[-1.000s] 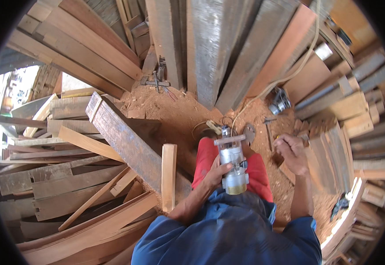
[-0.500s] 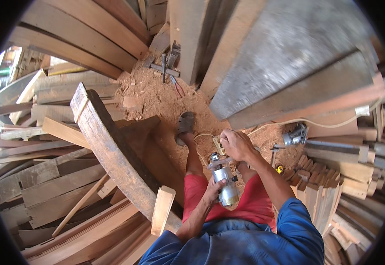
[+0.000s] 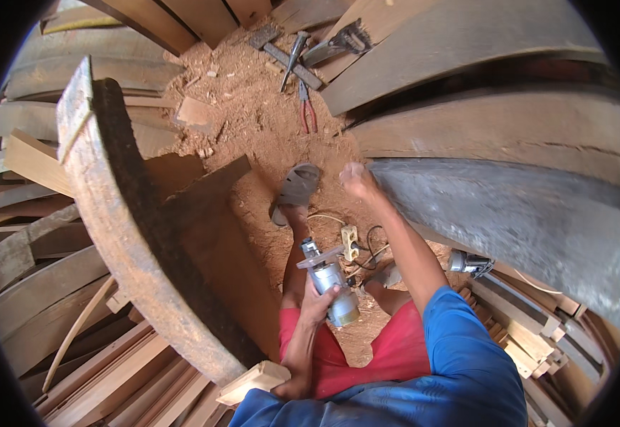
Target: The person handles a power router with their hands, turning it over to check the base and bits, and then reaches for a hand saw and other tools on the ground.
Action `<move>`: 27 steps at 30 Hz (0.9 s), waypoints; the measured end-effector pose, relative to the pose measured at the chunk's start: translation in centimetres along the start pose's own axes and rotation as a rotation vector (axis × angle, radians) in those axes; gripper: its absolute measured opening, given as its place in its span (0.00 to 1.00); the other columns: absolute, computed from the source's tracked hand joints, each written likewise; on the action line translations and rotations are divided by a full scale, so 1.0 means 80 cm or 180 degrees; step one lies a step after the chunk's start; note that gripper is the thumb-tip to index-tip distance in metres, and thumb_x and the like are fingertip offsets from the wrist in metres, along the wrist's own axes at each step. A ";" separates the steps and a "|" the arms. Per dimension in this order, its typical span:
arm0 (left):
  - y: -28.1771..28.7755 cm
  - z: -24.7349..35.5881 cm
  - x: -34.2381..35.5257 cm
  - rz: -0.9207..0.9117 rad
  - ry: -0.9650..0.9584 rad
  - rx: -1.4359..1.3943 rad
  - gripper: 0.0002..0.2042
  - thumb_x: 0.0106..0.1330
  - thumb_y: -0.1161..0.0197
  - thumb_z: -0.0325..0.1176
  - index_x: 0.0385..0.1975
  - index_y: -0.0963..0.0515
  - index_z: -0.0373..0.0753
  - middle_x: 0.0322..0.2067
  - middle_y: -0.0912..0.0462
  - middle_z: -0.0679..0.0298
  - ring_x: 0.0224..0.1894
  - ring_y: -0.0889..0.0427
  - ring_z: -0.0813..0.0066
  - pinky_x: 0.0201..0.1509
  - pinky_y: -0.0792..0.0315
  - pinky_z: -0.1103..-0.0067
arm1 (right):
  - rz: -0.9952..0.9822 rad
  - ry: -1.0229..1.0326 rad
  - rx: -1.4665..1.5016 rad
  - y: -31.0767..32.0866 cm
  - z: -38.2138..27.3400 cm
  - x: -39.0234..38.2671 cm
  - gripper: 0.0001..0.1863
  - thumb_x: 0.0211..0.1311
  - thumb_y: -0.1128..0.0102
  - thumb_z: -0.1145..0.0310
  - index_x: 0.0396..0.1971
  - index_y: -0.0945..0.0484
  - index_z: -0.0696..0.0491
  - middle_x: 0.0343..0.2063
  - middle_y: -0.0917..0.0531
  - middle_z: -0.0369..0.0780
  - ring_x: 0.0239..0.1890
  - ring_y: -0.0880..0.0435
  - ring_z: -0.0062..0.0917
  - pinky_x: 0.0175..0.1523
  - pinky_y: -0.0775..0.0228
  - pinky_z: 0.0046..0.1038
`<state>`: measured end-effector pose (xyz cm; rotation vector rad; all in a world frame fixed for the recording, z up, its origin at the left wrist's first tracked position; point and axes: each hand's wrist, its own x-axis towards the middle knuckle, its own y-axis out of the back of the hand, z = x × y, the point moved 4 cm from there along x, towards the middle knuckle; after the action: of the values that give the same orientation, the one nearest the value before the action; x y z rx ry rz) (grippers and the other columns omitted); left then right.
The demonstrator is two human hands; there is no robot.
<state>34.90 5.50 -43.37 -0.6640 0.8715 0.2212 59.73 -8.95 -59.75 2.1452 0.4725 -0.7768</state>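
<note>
My left hand point(image 3: 315, 302) is wrapped around the silver body of a trim router point(image 3: 330, 276). The router tilts above my lap, its flat base and collet pointing away from me. My right hand point(image 3: 357, 179) reaches forward over the sawdust, beside the edge of a long grey plank point(image 3: 495, 206). Its fingers are curled closed and slightly blurred; whatever is in them, if anything, is hidden. Between my feet lies a cream power strip point(image 3: 350, 242) with a dark plug and cable in it.
Red-handled pliers point(image 3: 308, 110), a hammer point(image 3: 293, 60) and a brush-like tool point(image 3: 349, 37) lie ahead on the sawdust. A heavy weathered beam point(image 3: 121, 213) stands at my left. A second silver power tool point(image 3: 469, 263) sits at right, near stacked wood offcuts point(image 3: 527, 341).
My right hand has moved forward, away from above the router and power strip. The left hand still grips the router. The view has shifted, bringing the hammer and pliers nearer.
</note>
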 end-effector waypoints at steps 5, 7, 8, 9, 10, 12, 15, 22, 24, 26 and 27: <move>0.012 0.015 0.018 0.0357 0.0132 -0.0049 0.37 0.53 0.22 0.45 0.58 0.34 0.36 0.42 0.21 0.62 0.43 0.19 0.74 0.49 0.21 0.73 | 0.0184 -0.0551 -0.0179 -0.054 0.067 0.126 0.24 0.65 0.46 0.52 0.32 0.15 0.60 0.35 0.14 0.55 0.40 0.13 0.44 0.46 0.23 0.42; 0.005 0.028 0.021 0.0296 0.0075 -0.0137 0.38 0.52 0.22 0.45 0.59 0.34 0.34 0.43 0.20 0.62 0.43 0.19 0.74 0.49 0.22 0.73 | 0.0479 -0.0893 -0.0095 -0.085 0.106 0.178 0.25 0.65 0.44 0.50 0.30 0.14 0.60 0.30 0.13 0.52 0.35 0.12 0.40 0.41 0.23 0.40; 0.002 0.032 0.026 0.0231 0.0051 -0.0174 0.39 0.52 0.22 0.46 0.60 0.34 0.34 0.43 0.20 0.62 0.43 0.19 0.74 0.49 0.22 0.73 | 0.0595 -0.1098 0.0070 -0.095 0.129 0.204 0.26 0.65 0.44 0.49 0.30 0.14 0.61 0.29 0.13 0.51 0.34 0.12 0.40 0.39 0.23 0.39; 0.003 0.030 0.027 0.0240 0.0091 -0.0247 0.41 0.51 0.22 0.47 0.61 0.34 0.32 0.44 0.20 0.61 0.45 0.19 0.73 0.50 0.23 0.73 | 0.0659 -0.1208 0.0144 -0.104 0.140 0.219 0.26 0.66 0.44 0.49 0.31 0.14 0.61 0.29 0.12 0.51 0.34 0.12 0.39 0.38 0.23 0.39; 0.005 0.033 0.026 0.0328 0.0142 -0.0189 0.41 0.51 0.22 0.47 0.61 0.34 0.32 0.45 0.20 0.59 0.46 0.19 0.73 0.50 0.23 0.73 | 0.0737 -0.1306 0.0231 -0.111 0.148 0.237 0.27 0.66 0.43 0.48 0.31 0.14 0.62 0.29 0.12 0.50 0.33 0.11 0.38 0.37 0.22 0.38; 0.004 0.039 0.024 0.0510 0.0153 -0.0260 0.41 0.51 0.22 0.48 0.60 0.34 0.31 0.46 0.21 0.58 0.46 0.19 0.72 0.51 0.23 0.73 | 0.0763 -0.1371 0.0240 -0.120 0.131 0.259 0.27 0.66 0.43 0.48 0.33 0.15 0.63 0.30 0.12 0.49 0.33 0.11 0.38 0.36 0.22 0.37; 0.010 0.051 0.024 0.0647 0.0170 -0.0190 0.41 0.51 0.21 0.48 0.59 0.33 0.31 0.46 0.20 0.58 0.45 0.18 0.71 0.50 0.22 0.72 | 0.0730 -0.1742 0.0134 -0.120 0.126 0.277 0.26 0.65 0.42 0.50 0.38 0.15 0.63 0.34 0.12 0.49 0.34 0.11 0.38 0.38 0.20 0.38; 0.016 0.046 0.025 0.0638 0.0341 -0.0453 0.41 0.50 0.19 0.48 0.58 0.32 0.30 0.45 0.20 0.57 0.44 0.18 0.71 0.48 0.22 0.73 | 0.0735 -0.1955 -0.0196 -0.093 0.075 0.264 0.26 0.65 0.43 0.53 0.46 0.16 0.63 0.49 0.15 0.55 0.55 0.15 0.44 0.59 0.25 0.40; 0.009 0.054 0.027 0.0657 0.0342 -0.0456 0.41 0.50 0.19 0.48 0.58 0.32 0.30 0.45 0.20 0.58 0.44 0.18 0.71 0.48 0.22 0.73 | 0.0675 -0.1956 -0.0012 -0.091 0.071 0.256 0.26 0.63 0.41 0.52 0.47 0.16 0.62 0.51 0.16 0.56 0.58 0.18 0.45 0.61 0.28 0.40; 0.005 0.057 0.029 0.0686 0.0292 -0.0456 0.40 0.50 0.19 0.48 0.57 0.31 0.30 0.44 0.19 0.58 0.43 0.18 0.72 0.48 0.22 0.73 | 0.0751 -0.1974 0.0027 -0.089 0.072 0.256 0.25 0.62 0.39 0.53 0.46 0.15 0.61 0.50 0.16 0.56 0.56 0.17 0.45 0.61 0.27 0.41; 0.004 0.058 0.029 0.0705 0.0244 -0.0455 0.40 0.50 0.19 0.48 0.57 0.31 0.30 0.43 0.19 0.58 0.43 0.18 0.72 0.48 0.22 0.73 | 0.0859 -0.1996 -0.0025 -0.090 0.077 0.258 0.24 0.61 0.38 0.54 0.44 0.15 0.61 0.47 0.14 0.55 0.53 0.15 0.44 0.59 0.26 0.40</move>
<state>39.18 8.43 -43.20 -0.7123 1.0102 0.4628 68.74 -7.76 -80.53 1.7767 -0.1384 -1.2134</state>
